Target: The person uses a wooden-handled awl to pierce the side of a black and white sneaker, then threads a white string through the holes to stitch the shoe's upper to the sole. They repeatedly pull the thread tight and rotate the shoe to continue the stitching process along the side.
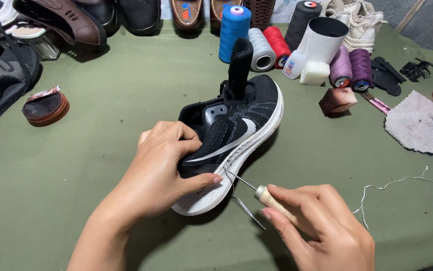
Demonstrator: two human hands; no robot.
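Table: a green cloth-covered worktable [101, 165] filled the frame, its far edge lined with footwear.
Footwear row: brown and black shoes [71, 20] stood along the back left, a dark sandal [0, 80] lay at the left edge and a cream sneaker [362, 20] sat at the back right.
Sneaker: a black knit sneaker with a white sole [236, 125] lay on its side near the middle of the table, toe pointing away, tongue standing upright.
Left hand: the left hand [164, 165] was clamped on the sneaker's heel end, fingers curled over the collar and thumb pressed against the white sole.
Right hand: the right hand [317, 221] was closed around the wooden handle of a stitching awl [256, 190], just beside the sole.
Awl tip: the metal needle met the sole's edge close to the left thumb; whether it had pierced the rubber could not be told.
Thread spools: blue, white, red, black and purple spools [261, 40] clustered behind the sneaker, beside a white cylinder container [322, 40].
Rag: a grey cloth [417, 123] lay crumpled at the right.
Tin: a round brown tin [45, 106] sat at the left, well apart from the hands.
Sponge block: a small maroon block [338, 100] rested below the purple spools.
Loose thread: a pale strand [387, 186] trailed across the cloth near the right hand.
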